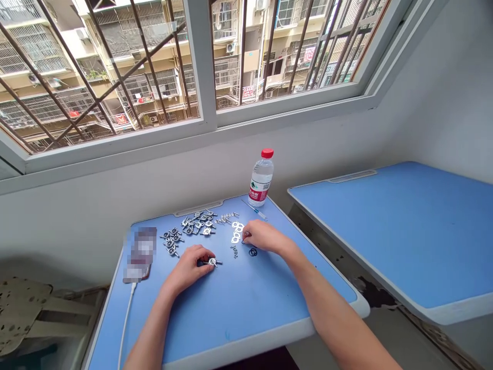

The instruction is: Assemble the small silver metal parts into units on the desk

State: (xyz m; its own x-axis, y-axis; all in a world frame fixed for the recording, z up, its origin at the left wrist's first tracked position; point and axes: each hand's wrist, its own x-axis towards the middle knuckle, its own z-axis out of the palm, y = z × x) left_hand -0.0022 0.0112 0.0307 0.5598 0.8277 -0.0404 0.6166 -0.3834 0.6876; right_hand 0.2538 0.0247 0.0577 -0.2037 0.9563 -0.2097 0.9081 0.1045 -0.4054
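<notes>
My left hand (192,266) rests on the blue desk with its thumb and fingers closed around a small silver metal fitting (213,262). My right hand (265,236) has its fingertips pinched together low over the desk, at a thin black ring (243,242) that they partly cover. Just left of those fingertips lie several white flat gaskets (235,238). Below them is a little heap of tiny screws (234,252). More black rings (252,252) lie loose beneath my right hand.
Several similar metal fittings (170,242) lie in groups at the back left, with small metal parts (225,218) beside them. A phone (141,254) with a white cable is at the left edge. A screwdriver (256,210) and a water bottle (261,180) are at the back. Another blue desk (396,226) stands right.
</notes>
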